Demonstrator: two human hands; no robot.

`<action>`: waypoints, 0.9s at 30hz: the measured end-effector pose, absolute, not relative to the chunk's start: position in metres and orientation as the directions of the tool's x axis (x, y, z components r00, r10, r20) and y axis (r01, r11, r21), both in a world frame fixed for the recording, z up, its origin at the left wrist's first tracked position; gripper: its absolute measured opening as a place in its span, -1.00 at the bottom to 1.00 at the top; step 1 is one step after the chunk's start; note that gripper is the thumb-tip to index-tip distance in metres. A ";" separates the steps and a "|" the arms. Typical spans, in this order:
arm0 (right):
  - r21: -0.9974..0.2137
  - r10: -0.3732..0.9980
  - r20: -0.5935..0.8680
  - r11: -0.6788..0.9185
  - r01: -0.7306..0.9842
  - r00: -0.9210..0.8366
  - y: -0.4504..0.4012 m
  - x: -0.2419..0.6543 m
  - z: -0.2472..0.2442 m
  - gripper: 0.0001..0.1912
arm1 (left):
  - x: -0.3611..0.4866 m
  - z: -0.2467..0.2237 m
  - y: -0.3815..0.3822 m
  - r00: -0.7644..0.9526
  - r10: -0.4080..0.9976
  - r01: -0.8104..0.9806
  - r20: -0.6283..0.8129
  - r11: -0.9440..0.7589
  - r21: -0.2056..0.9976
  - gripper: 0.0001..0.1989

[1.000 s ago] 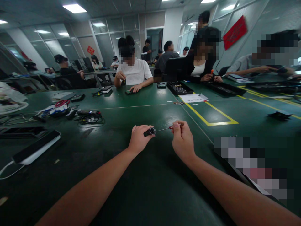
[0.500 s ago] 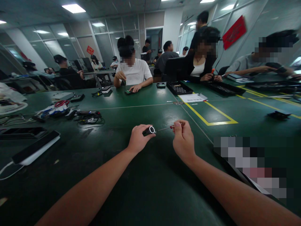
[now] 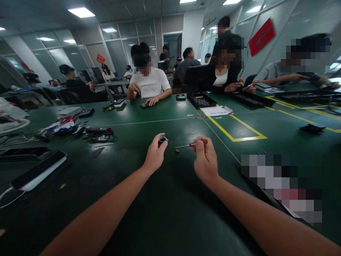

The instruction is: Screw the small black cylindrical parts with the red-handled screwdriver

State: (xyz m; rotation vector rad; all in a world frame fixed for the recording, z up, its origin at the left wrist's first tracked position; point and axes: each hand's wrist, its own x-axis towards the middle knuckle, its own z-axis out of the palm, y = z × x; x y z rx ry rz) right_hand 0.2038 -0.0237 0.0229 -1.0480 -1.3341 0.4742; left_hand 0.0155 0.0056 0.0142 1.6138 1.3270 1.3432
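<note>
My left hand [image 3: 155, 153] is closed round a small dark cylinder [image 3: 162, 140] with a bright ring at its rim, its round end facing up. In my right hand [image 3: 205, 156] is a screwdriver [image 3: 192, 144] with a red handle, pinched between thumb and fingers. Its thin metal shaft points left toward the cylinder, with a gap between them. Just below the shaft's tip, a small dark piece [image 3: 177, 150] shows over the green table [image 3: 160, 213]; it is too small to make out.
Cables and tools [image 3: 99, 135] lie on the left, near a black-and-white device [image 3: 39, 170]. A white paper [image 3: 217, 111] lies beyond yellow tape. Across the table, a person in a white shirt [image 3: 150, 83] handles a small part. Black trays [image 3: 201, 100] stand farther back.
My left hand has moved slightly left and turned the cylinder's ringed end upward, away from the screwdriver tip. The small dark piece now shows below the tip. The view has shifted slightly.
</note>
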 end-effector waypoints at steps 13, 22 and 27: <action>-0.785 0.763 0.615 0.567 0.251 0.200 -0.029 0.207 0.029 -0.79 | 0.023 0.036 0.035 0.215 0.973 0.731 0.086 -0.219 0.646 -0.90; -0.793 0.773 0.606 0.568 0.222 0.186 -0.029 0.207 0.027 -0.79 | 0.034 0.025 0.035 0.360 0.933 0.832 0.020 -0.330 0.446 -0.88; -0.800 0.784 0.596 0.560 0.217 0.174 -0.029 0.207 0.029 -0.78 | 0.031 0.026 0.038 0.375 0.927 0.828 0.027 -0.348 0.440 -0.92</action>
